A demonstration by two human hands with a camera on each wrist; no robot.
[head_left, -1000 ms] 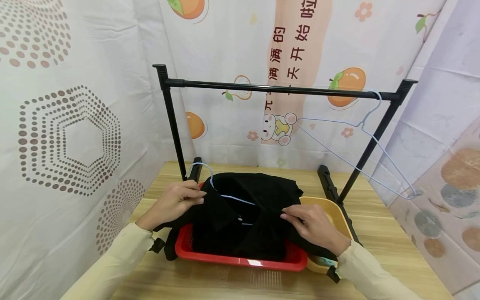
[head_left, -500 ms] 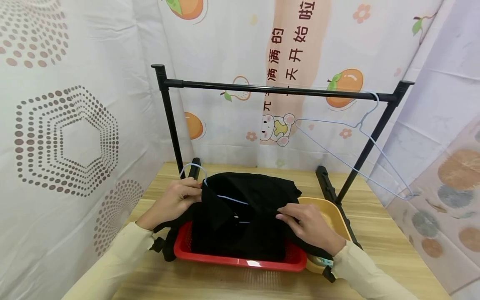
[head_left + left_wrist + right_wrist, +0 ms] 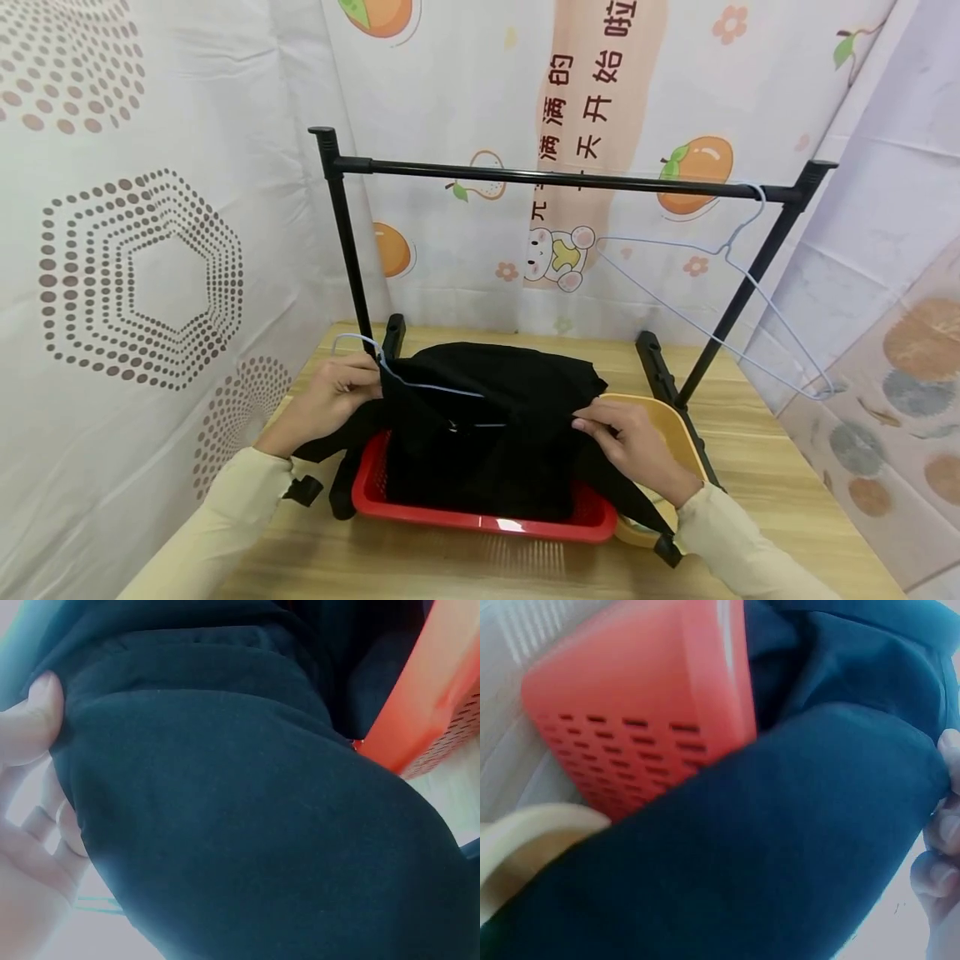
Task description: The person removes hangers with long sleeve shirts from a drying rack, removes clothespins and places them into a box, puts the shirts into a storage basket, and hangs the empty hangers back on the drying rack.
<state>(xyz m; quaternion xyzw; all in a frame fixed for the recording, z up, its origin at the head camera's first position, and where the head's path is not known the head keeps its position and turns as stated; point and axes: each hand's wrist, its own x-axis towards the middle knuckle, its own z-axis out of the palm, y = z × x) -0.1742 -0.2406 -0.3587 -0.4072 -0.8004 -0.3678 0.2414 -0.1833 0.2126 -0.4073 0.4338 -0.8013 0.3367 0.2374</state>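
Observation:
A black shirt [image 3: 480, 483] is bunched over a red basket [image 3: 480, 523], its sleeves falling to both sides. My left hand [image 3: 326, 402] pinches the cloth at the shirt's left shoulder area; in the left wrist view the thumb presses the edge of the dark fabric [image 3: 247, 810]. On the other side my right hand [image 3: 633, 442] pinches the shirt's right part, with a sleeve [image 3: 742, 840] hanging below it in the right wrist view. A light blue hanger [image 3: 442, 389] lies partly within the shirt. Its hook sticks out by my left hand, and its ends are hidden by cloth.
A black clothes rack [image 3: 555, 177] stands behind the basket, with another blue hanger [image 3: 675, 244] on the right of its bar. A yellow bin [image 3: 678, 429] sits right of the red basket on the wooden table [image 3: 787, 500]. Printed curtains enclose the back and sides.
My left hand has moved left and slightly down, drawing the cloth with it. The hanger's hook has shifted left and tilted over, and more of its upper arm shows. My right hand has barely moved.

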